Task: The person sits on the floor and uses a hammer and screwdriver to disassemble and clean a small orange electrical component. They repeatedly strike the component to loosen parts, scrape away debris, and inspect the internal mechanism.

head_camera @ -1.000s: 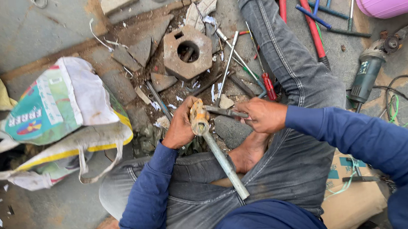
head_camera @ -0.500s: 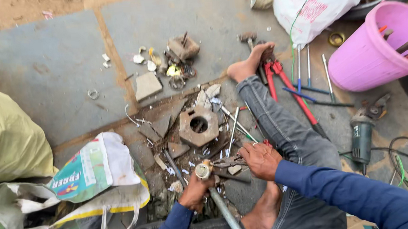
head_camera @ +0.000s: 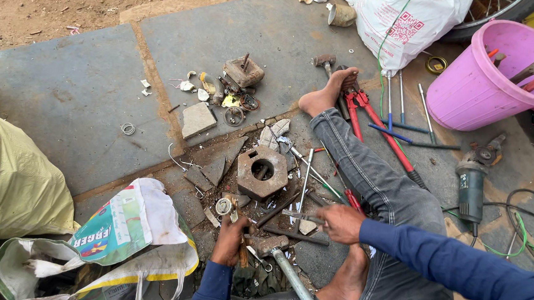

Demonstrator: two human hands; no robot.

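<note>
At the far left a yellow cloth sack lies on the grey stone floor, with a crumpled white and green printed plastic bag beside it. Right of the bag, the left hand is clenched around a rusty wooden-handled tool, just below a small round metal cap. Directly under that hand lies a hammer with a grey metal pipe handle, its head touching the hand. Above them sits a rusty hexagonal iron block with a round hole. The right hand grips a thin dark metal rod lying just right of the hammer head. Farther right are red-handled bolt cutters, a dark angle grinder and a pink plastic bucket.
</note>
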